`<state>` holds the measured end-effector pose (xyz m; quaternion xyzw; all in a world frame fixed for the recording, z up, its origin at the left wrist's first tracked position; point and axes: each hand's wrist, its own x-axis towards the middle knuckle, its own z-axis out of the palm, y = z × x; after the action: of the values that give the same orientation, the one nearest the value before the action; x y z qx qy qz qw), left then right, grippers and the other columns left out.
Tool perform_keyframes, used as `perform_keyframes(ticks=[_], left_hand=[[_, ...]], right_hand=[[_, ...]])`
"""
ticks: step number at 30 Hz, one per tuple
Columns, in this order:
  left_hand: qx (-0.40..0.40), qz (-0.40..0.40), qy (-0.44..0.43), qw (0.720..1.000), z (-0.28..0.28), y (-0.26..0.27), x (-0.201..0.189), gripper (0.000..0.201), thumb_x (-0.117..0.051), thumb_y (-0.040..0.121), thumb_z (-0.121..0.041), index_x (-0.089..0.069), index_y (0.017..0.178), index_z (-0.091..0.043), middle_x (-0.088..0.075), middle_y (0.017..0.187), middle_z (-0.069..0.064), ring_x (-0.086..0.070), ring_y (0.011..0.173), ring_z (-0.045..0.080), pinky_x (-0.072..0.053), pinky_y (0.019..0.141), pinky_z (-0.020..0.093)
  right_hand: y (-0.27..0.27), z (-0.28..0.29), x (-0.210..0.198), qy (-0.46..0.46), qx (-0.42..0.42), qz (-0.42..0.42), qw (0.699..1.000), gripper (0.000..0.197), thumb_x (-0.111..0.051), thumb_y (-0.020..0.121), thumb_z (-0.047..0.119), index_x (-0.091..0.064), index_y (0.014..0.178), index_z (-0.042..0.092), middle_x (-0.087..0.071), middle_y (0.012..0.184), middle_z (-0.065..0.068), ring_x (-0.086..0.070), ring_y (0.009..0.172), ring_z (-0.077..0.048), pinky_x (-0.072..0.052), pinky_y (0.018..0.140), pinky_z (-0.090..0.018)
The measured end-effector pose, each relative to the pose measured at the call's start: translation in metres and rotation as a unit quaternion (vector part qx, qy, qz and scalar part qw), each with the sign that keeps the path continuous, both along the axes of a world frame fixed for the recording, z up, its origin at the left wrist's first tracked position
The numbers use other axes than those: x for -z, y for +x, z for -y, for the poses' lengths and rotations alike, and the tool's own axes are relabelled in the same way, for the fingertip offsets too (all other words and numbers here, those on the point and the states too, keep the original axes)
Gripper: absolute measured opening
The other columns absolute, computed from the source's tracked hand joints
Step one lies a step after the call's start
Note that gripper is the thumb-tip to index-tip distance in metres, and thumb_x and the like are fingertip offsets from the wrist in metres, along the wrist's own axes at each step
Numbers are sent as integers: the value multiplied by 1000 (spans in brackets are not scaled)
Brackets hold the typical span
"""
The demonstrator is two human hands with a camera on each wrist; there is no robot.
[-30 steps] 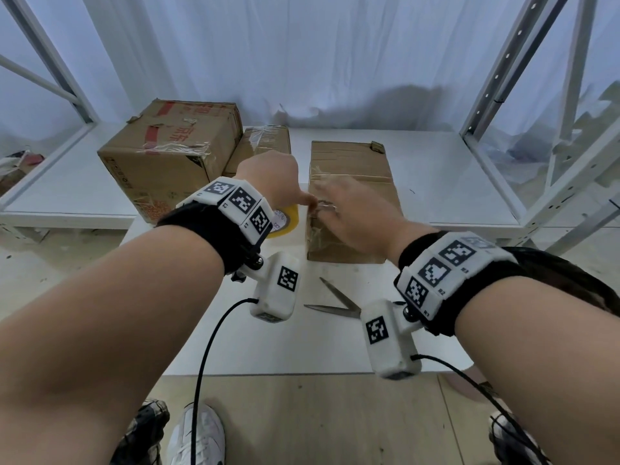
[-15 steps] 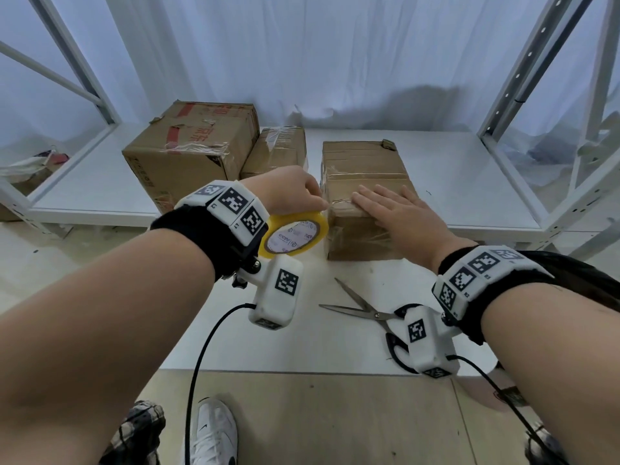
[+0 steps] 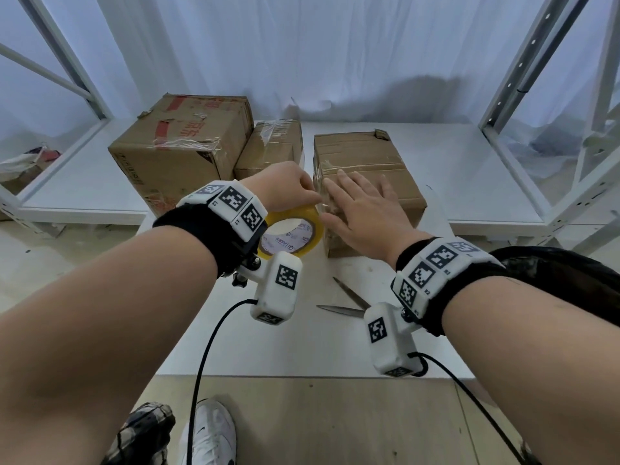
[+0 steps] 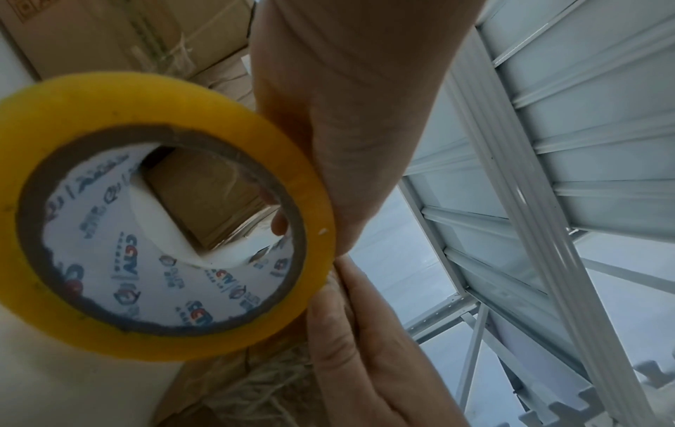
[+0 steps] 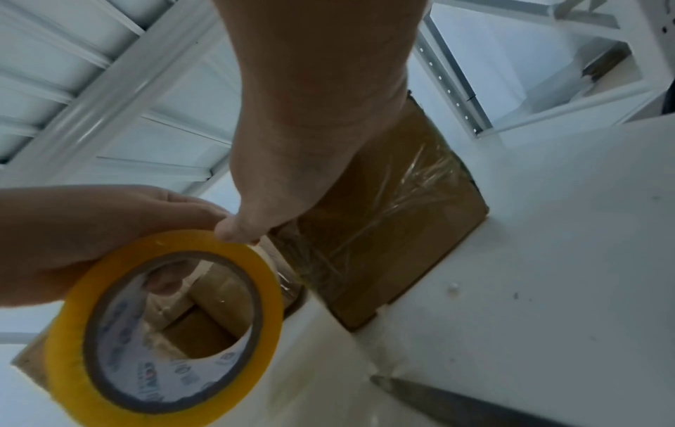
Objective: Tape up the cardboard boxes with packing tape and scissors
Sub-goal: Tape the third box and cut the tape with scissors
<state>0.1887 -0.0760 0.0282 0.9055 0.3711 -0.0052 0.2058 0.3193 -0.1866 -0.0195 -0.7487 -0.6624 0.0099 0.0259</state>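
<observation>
My left hand (image 3: 285, 189) grips a yellow roll of packing tape (image 3: 292, 234) just left of the near cardboard box (image 3: 369, 156), a finger hooked through its core (image 4: 277, 224). My right hand (image 3: 359, 209) lies flat on that box's top at its near left corner, fingers straight, over clear tape (image 5: 394, 202) wrinkled down the box's front. The tape roll (image 5: 164, 326) hangs close to the right thumb (image 5: 233, 228). Open scissors (image 3: 345, 302) lie on the white table (image 3: 302, 347) in front of the box, handles hidden behind my right wrist.
A large taped box (image 3: 181, 146) and a smaller one (image 3: 271, 146) stand left of the near box. White shelf frames (image 3: 523, 72) rise on both sides. My shoe (image 3: 208, 434) shows below the table's front edge.
The right hand went from pinching at the box's near edge to lying flat on its top. The left hand drew the tape roll down and toward me into view.
</observation>
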Motion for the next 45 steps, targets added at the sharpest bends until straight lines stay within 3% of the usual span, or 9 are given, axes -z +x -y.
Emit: perform_keyframes(ticks=[4,8,14,16,21,27,34,40,45], left_hand=[[0,-1,-31,1000,-2,0,4,31,-54,94,-37,-71,96,-11,-61,75,1,-51,64,9,-39,56,19],[-17,-8,-47,999,-2,-1,6,31,-53,94,-40,-67,87,-14,-58,72,-2,-50,64,8,-37,55,21],[-18,22,-70,997,10,9,6,42,-53,93,-46,-71,94,-8,-63,79,5,-52,66,11,-41,57,20],[-11,22,-70,997,16,17,5,44,-52,94,-47,-71,99,-8,-66,84,7,-52,66,10,-39,55,18],[-20,15,-82,996,20,21,10,44,-53,92,-49,-70,103,-10,-68,95,9,-56,72,12,-42,58,19],[-21,6,-81,996,24,24,17,47,-50,93,-50,-69,106,-9,-64,94,7,-53,70,11,-41,57,20],[-11,-13,-70,997,28,8,15,45,-47,95,-52,-62,120,-17,-62,105,1,-56,90,14,-45,71,23],[-27,49,-154,987,24,-3,7,29,-53,95,-42,-62,117,-24,-58,105,-2,-53,95,15,-44,84,30],[-25,36,-102,994,27,3,10,29,-53,96,-36,-63,117,-19,-56,102,-3,-51,92,13,-41,82,26]], right_hand=[[4,2,2,-3,-25,34,999,60,-15,95,64,1,150,46,-4,163,1,-3,149,-29,-1,117,-59],[6,0,3,-6,-27,55,998,62,-30,93,65,-15,149,43,-7,162,1,-5,148,-33,-3,116,-61],[30,8,-1,-23,-28,42,998,65,-39,92,59,-14,149,42,-3,162,7,-1,149,-28,-2,117,-59],[41,15,-1,-21,-30,27,999,65,-35,91,62,-13,149,45,-4,162,9,-1,149,-25,0,118,-56],[45,20,1,-22,-26,-28,999,65,2,84,74,-3,146,55,-5,161,14,0,149,-19,5,117,-54],[40,16,-2,-14,10,-63,998,45,-12,100,54,-20,144,55,-10,160,15,-2,149,-17,6,115,-59],[41,19,-1,-18,9,-54,998,46,-10,99,54,-13,145,56,-7,161,15,-1,149,-15,6,115,-58],[38,18,-2,-33,24,-51,998,48,-9,98,58,-9,146,56,-4,162,13,2,149,-17,8,114,-60],[31,14,-5,-60,38,-26,997,50,-5,98,58,1,147,53,3,162,11,6,149,-22,8,113,-63]])
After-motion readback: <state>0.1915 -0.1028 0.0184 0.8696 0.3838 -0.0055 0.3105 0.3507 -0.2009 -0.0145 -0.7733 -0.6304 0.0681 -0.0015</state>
